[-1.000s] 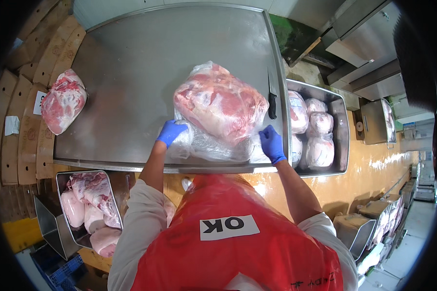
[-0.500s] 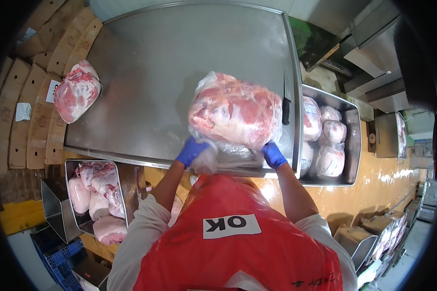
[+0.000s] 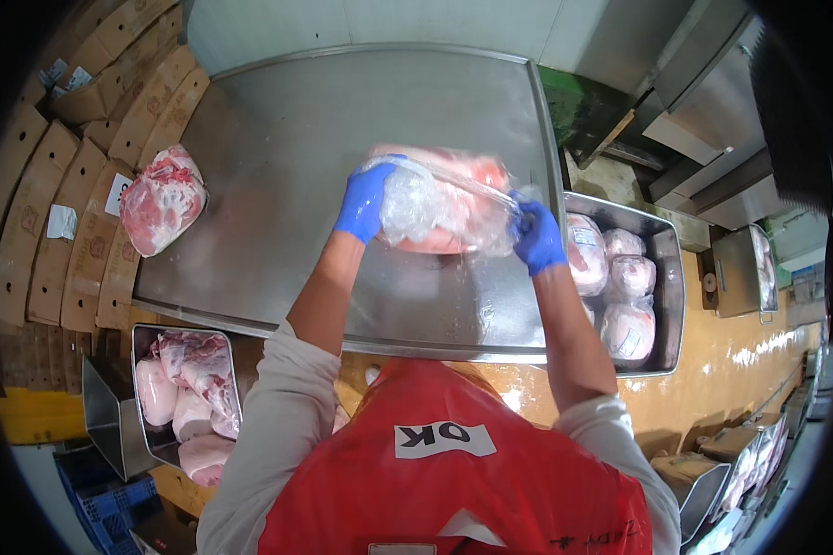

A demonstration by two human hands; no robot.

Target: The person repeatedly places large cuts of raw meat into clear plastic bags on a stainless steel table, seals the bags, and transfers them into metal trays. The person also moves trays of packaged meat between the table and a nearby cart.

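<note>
A large cut of raw pink meat in a clear plastic bag (image 3: 440,205) is lifted above the steel table (image 3: 296,166). My left hand (image 3: 364,202), in a blue glove, grips the bag's left side. My right hand (image 3: 537,237), also gloved in blue, grips the bag's right end, and the plastic is stretched tight between both hands. The meat looks blurred from motion.
Another raw meat cut (image 3: 162,200) lies at the table's left edge. A steel tray (image 3: 668,277) on the right holds bagged meat pieces. A steel bin (image 3: 143,407) at lower left holds raw cuts. Cardboard boxes (image 3: 60,185) line the left side.
The bagged meat has gone from resting near the table's front edge to being lifted and turned further out over the table, both hands still gripping the plastic.
</note>
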